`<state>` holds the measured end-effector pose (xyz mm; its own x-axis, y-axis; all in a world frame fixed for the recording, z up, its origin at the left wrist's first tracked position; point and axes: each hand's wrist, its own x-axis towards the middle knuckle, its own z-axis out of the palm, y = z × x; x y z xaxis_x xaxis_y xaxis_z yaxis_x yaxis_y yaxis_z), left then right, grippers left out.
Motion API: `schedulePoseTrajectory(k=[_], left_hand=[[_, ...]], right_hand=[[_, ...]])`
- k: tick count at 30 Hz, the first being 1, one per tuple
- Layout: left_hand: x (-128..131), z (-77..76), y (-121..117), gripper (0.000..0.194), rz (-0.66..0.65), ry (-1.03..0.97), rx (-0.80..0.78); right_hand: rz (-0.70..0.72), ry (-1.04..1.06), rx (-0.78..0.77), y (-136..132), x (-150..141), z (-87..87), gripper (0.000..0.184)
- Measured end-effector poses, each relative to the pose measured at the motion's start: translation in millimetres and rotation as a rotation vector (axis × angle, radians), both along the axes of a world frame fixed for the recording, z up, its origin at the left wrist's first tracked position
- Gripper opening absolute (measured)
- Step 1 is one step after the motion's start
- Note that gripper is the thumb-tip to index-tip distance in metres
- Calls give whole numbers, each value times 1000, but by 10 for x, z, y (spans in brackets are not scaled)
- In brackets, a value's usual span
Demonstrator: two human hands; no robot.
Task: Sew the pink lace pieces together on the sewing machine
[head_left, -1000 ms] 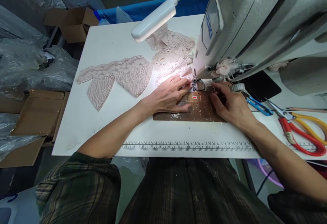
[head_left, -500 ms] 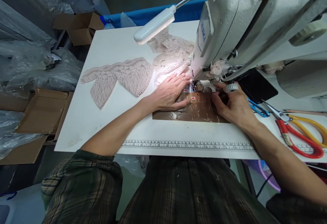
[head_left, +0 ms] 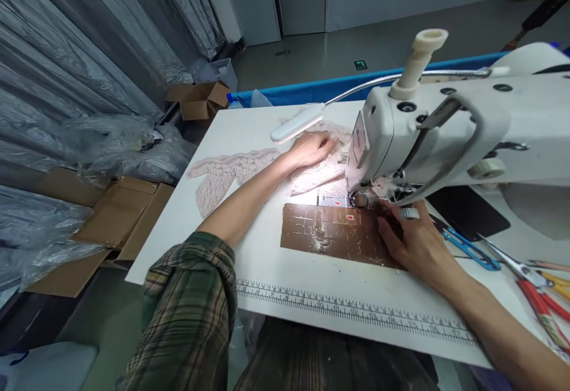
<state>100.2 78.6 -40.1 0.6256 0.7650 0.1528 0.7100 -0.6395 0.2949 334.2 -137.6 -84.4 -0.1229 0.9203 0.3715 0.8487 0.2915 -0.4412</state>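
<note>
Pale pink lace (head_left: 314, 178) lies bunched under the lamp, running to the presser foot (head_left: 360, 199) of a white sewing machine (head_left: 371, 147). My left hand (head_left: 314, 148) is on the far part of this lace, its fingers curled down and closed on it. To the right of the presser foot is my right hand (head_left: 416, 242), thumb and forefinger bent toward each other. What its fingertips hold, if anything, is hidden. A brown taped plate (head_left: 329, 233) with small red arrow marks lies in front of the needle area. Another lace piece (head_left: 216, 186) lies flat beyond my left forearm.
A white lamp (head_left: 298, 123) hangs over the lace. Blue thread snips (head_left: 472, 249), red and yellow scissors (head_left: 534, 296) and a black phone-like slab (head_left: 469, 210) lie at right. A ruler strip (head_left: 338, 309) runs along the front edge. Cardboard boxes (head_left: 120, 210) stand left.
My left hand has left the brown plate and moved away from me onto the lace, its fingers now curled. My right hand stays beside the presser foot. The view has tilted up.
</note>
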Motion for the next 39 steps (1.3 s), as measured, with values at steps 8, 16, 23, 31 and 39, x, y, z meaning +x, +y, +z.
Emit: schedulePoseTrajectory(k=[8,16,23,31,39], left_hand=[[14,-10,-37,42,74,-26,65],[-42,-6,-449,48,93,122,99],[-575,75,-660,46,184,46,106],[-1353,-77,-1073,20,573,-300,104],[-1366,-85,-1105,23,552,-306,-47]], right_hand=[[28,-142,85,-42,-22,1,43],[40,-163,52,-25,14,-88,50],[35,-121,-23,-7,42,-84,48],[66,-101,-32,14,63,-129,52],[58,-82,-2,43,73,-116,43]])
